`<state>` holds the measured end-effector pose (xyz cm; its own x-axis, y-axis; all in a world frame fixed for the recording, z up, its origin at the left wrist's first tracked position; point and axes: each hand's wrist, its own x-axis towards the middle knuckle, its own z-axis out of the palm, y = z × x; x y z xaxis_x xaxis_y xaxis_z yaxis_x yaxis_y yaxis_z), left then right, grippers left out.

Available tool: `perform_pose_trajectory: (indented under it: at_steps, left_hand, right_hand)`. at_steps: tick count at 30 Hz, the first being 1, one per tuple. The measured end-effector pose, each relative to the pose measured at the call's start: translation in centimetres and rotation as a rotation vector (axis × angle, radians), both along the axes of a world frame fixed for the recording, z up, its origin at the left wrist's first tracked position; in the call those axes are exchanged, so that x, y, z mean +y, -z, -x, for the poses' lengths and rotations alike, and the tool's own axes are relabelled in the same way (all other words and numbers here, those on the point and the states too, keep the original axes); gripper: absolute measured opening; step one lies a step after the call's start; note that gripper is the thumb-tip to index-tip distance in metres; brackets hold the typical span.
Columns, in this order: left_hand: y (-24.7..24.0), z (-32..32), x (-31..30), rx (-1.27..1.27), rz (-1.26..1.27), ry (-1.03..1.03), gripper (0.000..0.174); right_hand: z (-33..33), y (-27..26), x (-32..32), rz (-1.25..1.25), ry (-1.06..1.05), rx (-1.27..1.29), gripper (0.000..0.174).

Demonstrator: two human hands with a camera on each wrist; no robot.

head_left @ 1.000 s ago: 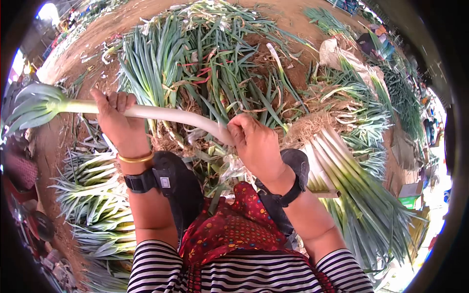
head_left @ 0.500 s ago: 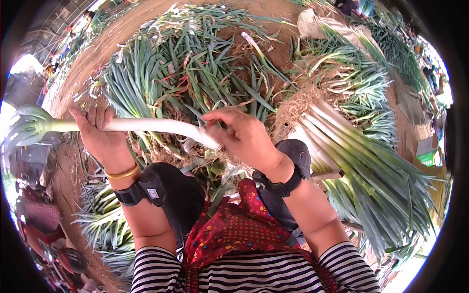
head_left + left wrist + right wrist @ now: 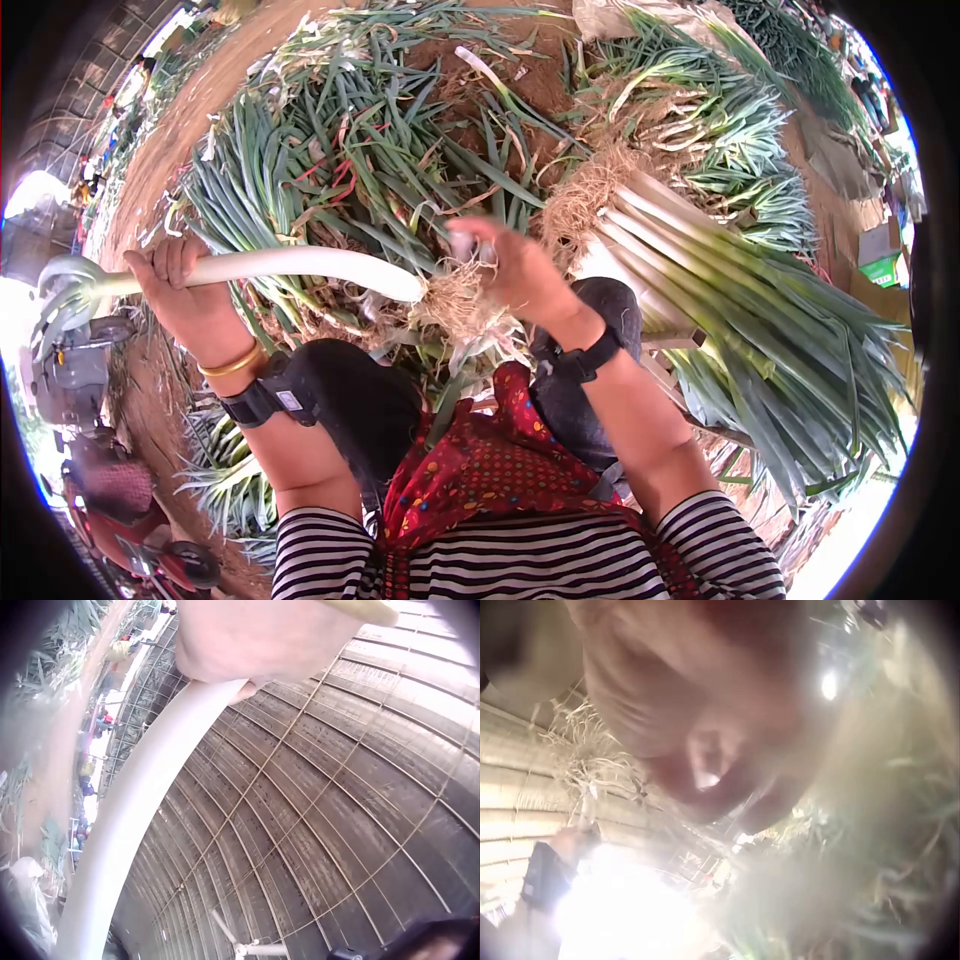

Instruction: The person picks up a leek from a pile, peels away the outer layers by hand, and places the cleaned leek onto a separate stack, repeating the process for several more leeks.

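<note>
A long white leek (image 3: 320, 262) lies nearly level across the head view, its green top at the left and its bushy roots (image 3: 455, 300) near the middle. My left hand (image 3: 190, 305) grips the stalk close to the green top; the left wrist view shows the white stalk (image 3: 142, 795) running down from that hand (image 3: 262, 637). My right hand (image 3: 525, 280), blurred, is beside and above the roots, its fingers curled around a pale scrap of leek skin. In the right wrist view the roots (image 3: 592, 754) show apart from the curled hand (image 3: 705, 697).
A bundle of trimmed leeks (image 3: 740, 290), roots inward, lies on my right. Loose leeks (image 3: 330, 170) are heaped in front, with more leeks (image 3: 765, 140) at the back right and others (image 3: 235, 470) at the left. My knees (image 3: 365, 400) flank the work.
The leek and my left hand have shifted left and down in the head view. My right hand has come off the root end, leaving the roots showing. The view has swung so the right bundle shows more.
</note>
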<state>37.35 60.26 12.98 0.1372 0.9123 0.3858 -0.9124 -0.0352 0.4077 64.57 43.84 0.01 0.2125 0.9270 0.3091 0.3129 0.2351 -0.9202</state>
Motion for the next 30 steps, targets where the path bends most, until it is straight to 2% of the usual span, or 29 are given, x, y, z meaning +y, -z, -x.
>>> perform_pose_trajectory:
  at_steps: [2,4,5,6,8,9,10,11,12,14,15,16,18,19,20,23,24,25,26,27,28,30]
  left_hand:
    - [0.0,-0.7,0.1,-0.022,0.015,0.066,0.034]
    - [0.1,-1.2,0.6,-0.008,-0.006,0.066,0.037]
    - [0.0,-1.1,1.1,-0.007,0.020,0.108,0.038]
    - [-0.4,-1.2,1.4,-0.007,0.027,0.132,0.038]
    - [-1.4,-1.7,2.2,0.086,-0.011,0.005,0.037]
    - [-1.5,-1.6,3.4,0.157,-0.022,-0.074,0.035]
    - [-1.6,-1.1,5.0,0.229,-0.036,-0.155,0.034]
    - [-1.8,-0.4,6.9,0.251,-0.030,-0.157,0.031]
    - [-2.3,-1.6,7.2,0.250,-0.026,-0.130,0.031]
    - [-4.5,-4.5,6.7,0.482,-0.033,-0.442,0.029]
    - [-5.3,-6.6,5.9,0.538,-0.039,-0.547,0.029]
    - [-5.7,-8.9,5.4,0.536,-0.040,-0.534,0.029]
    - [-6.2,-12.5,5.5,0.665,-0.087,-0.616,0.026]
    - [-5.6,-13.6,6.6,0.724,-0.238,-0.532,0.023]
    - [-4.9,-14.7,7.8,0.779,-0.386,-0.445,0.020]
    - [-3.8,-23.8,2.0,1.069,-0.504,-0.495,0.024]
    - [-2.9,-26.6,0.6,1.254,-0.580,-0.570,0.027]
    - [-2.4,-29.5,-1.7,1.355,-0.709,-0.555,0.033]
    - [-1.4,-31.9,-3.4,1.401,-0.788,-0.349,0.039]
    - [0.2,-34.7,-4.7,1.235,-1.014,-0.312,0.044]
    - [1.0,-37.3,-6.5,1.269,-1.221,-0.409,0.033]
    - [2.7,-41.1,-10.5,1.278,-1.327,-0.012,0.040]
  right_hand:
    - [2.0,-1.3,-1.0,-0.084,-0.448,0.733,0.044]
    - [3.1,1.0,-1.7,0.145,-0.592,0.896,0.045]
    - [3.4,2.5,-1.0,0.230,-0.720,0.862,0.044]
    - [5.0,4.6,-1.4,0.063,-0.587,1.068,0.036]
    - [4.1,5.6,-2.4,-0.039,-0.198,-0.019,0.016]
    - [3.5,5.6,-3.3,-0.029,-0.166,-0.024,0.016]
    - [2.8,5.2,-4.1,0.065,-0.088,-0.139,0.016]
    - [2.2,5.0,-5.1,0.163,-0.012,-0.249,0.016]
    - [1.9,5.5,-5.9,0.174,0.013,-0.248,0.016]
    - [1.2,6.3,-7.5,0.439,-0.144,-0.647,0.020]
    - [0.7,5.9,-8.7,0.530,-0.302,-0.811,0.022]
    - [0.8,6.6,-9.7,0.538,-0.290,-0.809,0.022]
    - [1.9,8.7,-11.7,0.281,-0.064,-1.085,0.023]
    - [1.1,5.6,-11.7,0.264,-0.129,-1.175,0.031]
    - [-0.1,2.5,-11.9,0.266,-0.070,-1.133,0.033]
    - [-6.2,-4.7,-12.0,0.305,0.002,-1.151,0.038]
    - [-8.9,-7.1,-12.5,0.089,0.142,-1.183,0.034]
    - [-11.3,-9.0,-12.9,-0.048,0.319,-1.185,0.032]
    - [-14.2,-11.4,-13.5,-0.243,0.401,-1.222,0.035]
    - [-16.0,-14.0,-14.1,-0.260,0.526,-1.317,0.040]
    - [-17.1,-16.9,-15.3,-0.177,0.569,-1.455,0.047]
    - [-18.6,-20.2,-16.4,0.068,0.672,-1.873,0.057]
